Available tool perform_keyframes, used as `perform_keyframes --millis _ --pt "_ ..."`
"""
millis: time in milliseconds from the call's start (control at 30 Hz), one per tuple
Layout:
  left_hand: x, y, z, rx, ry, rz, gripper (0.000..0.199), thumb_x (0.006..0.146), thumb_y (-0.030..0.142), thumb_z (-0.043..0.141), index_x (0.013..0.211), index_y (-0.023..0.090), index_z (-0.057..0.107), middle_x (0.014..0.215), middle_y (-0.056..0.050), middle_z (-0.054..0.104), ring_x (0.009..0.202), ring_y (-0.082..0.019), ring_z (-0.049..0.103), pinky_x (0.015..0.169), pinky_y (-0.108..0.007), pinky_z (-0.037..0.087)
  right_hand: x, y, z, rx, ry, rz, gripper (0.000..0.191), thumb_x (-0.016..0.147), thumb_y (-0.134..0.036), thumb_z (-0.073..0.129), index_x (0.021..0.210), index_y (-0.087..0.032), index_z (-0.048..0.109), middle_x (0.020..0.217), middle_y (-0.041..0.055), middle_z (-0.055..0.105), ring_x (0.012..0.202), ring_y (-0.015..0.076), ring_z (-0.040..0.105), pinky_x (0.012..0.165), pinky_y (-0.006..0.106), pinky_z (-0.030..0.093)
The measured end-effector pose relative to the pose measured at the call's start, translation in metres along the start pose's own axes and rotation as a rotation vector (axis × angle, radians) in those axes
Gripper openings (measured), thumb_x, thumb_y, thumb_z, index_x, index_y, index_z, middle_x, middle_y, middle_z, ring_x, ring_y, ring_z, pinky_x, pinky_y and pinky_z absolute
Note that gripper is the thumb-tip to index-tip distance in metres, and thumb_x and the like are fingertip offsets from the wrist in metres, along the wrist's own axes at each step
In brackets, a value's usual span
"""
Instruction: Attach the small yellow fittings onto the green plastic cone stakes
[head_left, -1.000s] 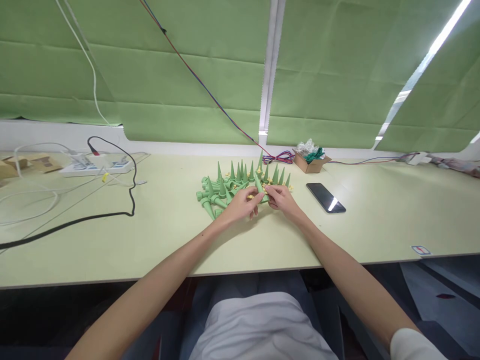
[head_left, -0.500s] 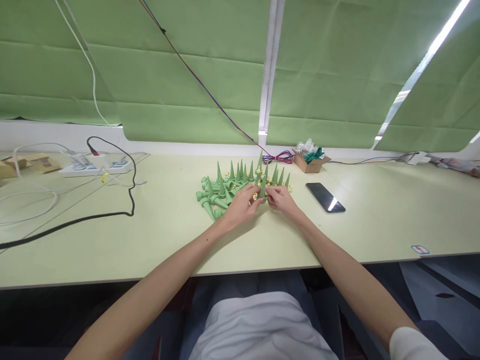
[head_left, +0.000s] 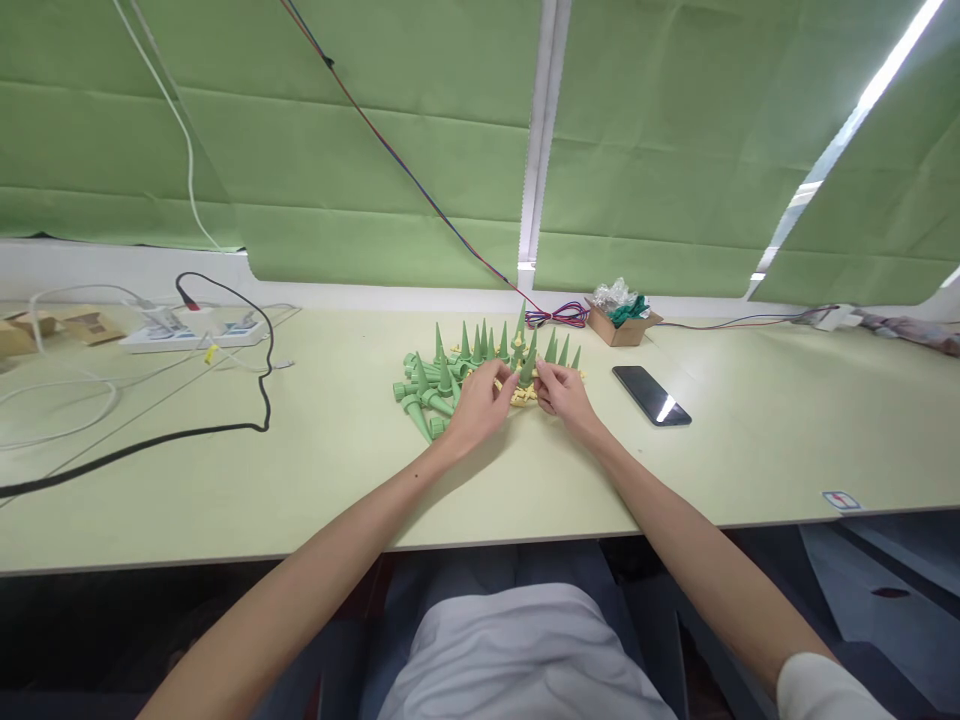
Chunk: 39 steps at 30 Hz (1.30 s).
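Between my two hands stands a green plastic cone spike point(head_left: 529, 362), its point upward and slightly tilted. My left hand point(head_left: 480, 402) is closed, thumb and fingers pinching the spike near its base. On the other side my right hand point(head_left: 566, 393) is closed too, its thumb and forefinger pressed together beside the spike; what they hold is hidden. Small yellow pieces point(head_left: 523, 396) lie in a heap just below the fingers. Behind the hands several green spikes point(head_left: 478, 345) stand upright. More green spikes point(head_left: 421, 388) lie loosely piled to the left, partly covered by my left hand.
A black phone point(head_left: 650, 395) lies to the right. Behind it sits a small cardboard box point(head_left: 628, 330) with crumpled plastic and green material, beside a bundled red-and-blue cable point(head_left: 559, 316). A white power strip point(head_left: 195, 338) and a black cord point(head_left: 262, 400) occupy the left side.
The spike between my hands has risen slightly and moved away from me, uncovering more of the yellow heap. The fingers of both hands have shifted a little upward with it.
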<state>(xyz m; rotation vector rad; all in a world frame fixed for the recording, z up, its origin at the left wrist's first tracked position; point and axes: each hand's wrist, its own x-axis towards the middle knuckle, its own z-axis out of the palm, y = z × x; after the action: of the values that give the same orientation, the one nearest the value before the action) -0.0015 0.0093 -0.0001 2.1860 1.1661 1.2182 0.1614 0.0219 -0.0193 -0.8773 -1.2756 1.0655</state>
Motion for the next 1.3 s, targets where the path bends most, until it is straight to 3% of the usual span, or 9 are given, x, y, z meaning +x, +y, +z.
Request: perform_keyframes --millis 67,167,267,433,600,833,1100,1300 --pt "0.0 0.004 -0.002 -0.063 -0.073 -0.066 0.047 0.097 0.05 0.039 0.067 0.017 0.054 0.059 -0.001 0.055 0.054 -0.013 0.051 0.058 -0.026 0.041 0.0 0.0 0.0 0.012 -0.013 -0.026 0.058 0.073 -0.072 0.065 0.058 -0.019 0.046 0.044 -0.0099 0.024 0.037 0.004 0.02 0.035 0.022 0.017" --pt "0.0 0.008 -0.003 -0.157 -0.138 -0.174 0.059 0.095 0.06 0.034 0.062 0.016 0.056 0.046 0.0 0.05 0.044 -0.013 0.05 0.053 -0.026 0.041 -0.002 -0.002 0.001 0.01 -0.073 -0.056 0.056 0.076 -0.07 0.064 0.06 -0.02 0.043 0.047 -0.0089 0.027 0.039 0.0044 0.022 0.036 0.022 0.019" --pt "0.0 0.008 -0.002 -0.229 -0.176 -0.256 0.065 0.091 0.067 0.037 0.061 0.015 0.06 0.048 -0.002 0.056 0.039 -0.012 0.05 0.047 -0.026 0.041 -0.004 -0.004 0.003 -0.003 -0.107 -0.085 0.056 0.078 -0.067 0.064 0.061 -0.021 0.038 0.05 -0.0089 0.026 0.04 0.0048 0.024 0.036 0.022 0.021" --pt "0.002 0.008 -0.002 -0.347 -0.214 -0.304 0.066 0.086 0.071 0.044 0.065 0.012 0.064 0.074 -0.009 0.071 0.04 -0.009 0.052 0.04 -0.025 0.04 -0.005 -0.006 0.003 -0.047 -0.107 -0.115 0.057 0.078 -0.068 0.063 0.061 -0.021 0.036 0.052 -0.0082 0.025 0.041 0.0053 0.026 0.036 0.022 0.021" --pt "0.003 0.007 -0.002 -0.445 -0.255 -0.361 0.06 0.082 0.071 0.053 0.074 0.012 0.066 0.055 -0.004 0.062 0.04 -0.012 0.053 0.04 -0.024 0.042 -0.007 -0.008 0.001 -0.069 -0.124 -0.112 0.055 0.079 -0.069 0.061 0.061 -0.021 0.039 0.05 -0.0078 0.028 0.04 0.0059 0.027 0.036 0.023 0.022" --pt "-0.001 0.006 -0.006 -0.393 -0.256 -0.262 0.046 0.081 0.062 0.061 0.07 0.017 0.06 0.05 -0.001 0.058 0.04 -0.012 0.051 0.043 -0.025 0.04 -0.01 -0.012 -0.001 -0.118 -0.135 -0.09 0.054 0.082 -0.067 0.059 0.06 -0.021 0.044 0.043 -0.0074 0.029 0.038 0.0074 0.027 0.038 0.025 0.023" --pt "-0.004 0.009 -0.007 -0.252 -0.233 -0.191 0.038 0.084 0.056 0.06 0.076 0.018 0.059 0.05 0.001 0.056 0.04 -0.013 0.049 0.044 -0.026 0.036 -0.01 -0.01 -0.002 -0.003 -0.161 0.018 0.054 0.079 -0.064 0.065 0.055 -0.02 0.043 0.041 -0.0081 0.028 0.036 0.0057 0.024 0.037 0.024 0.018" --pt "-0.002 0.002 0.0 -0.04 -0.055 0.064 0.029 0.081 0.042 0.067 0.072 0.016 0.058 0.071 -0.002 0.06 0.058 -0.013 0.053 0.054 -0.025 0.04 -0.008 -0.008 -0.003 0.043 -0.148 0.055 0.053 0.076 -0.055 0.069 0.045 -0.019 0.043 0.037 -0.0066 0.031 0.032 0.005 0.025 0.035 0.024 0.017"
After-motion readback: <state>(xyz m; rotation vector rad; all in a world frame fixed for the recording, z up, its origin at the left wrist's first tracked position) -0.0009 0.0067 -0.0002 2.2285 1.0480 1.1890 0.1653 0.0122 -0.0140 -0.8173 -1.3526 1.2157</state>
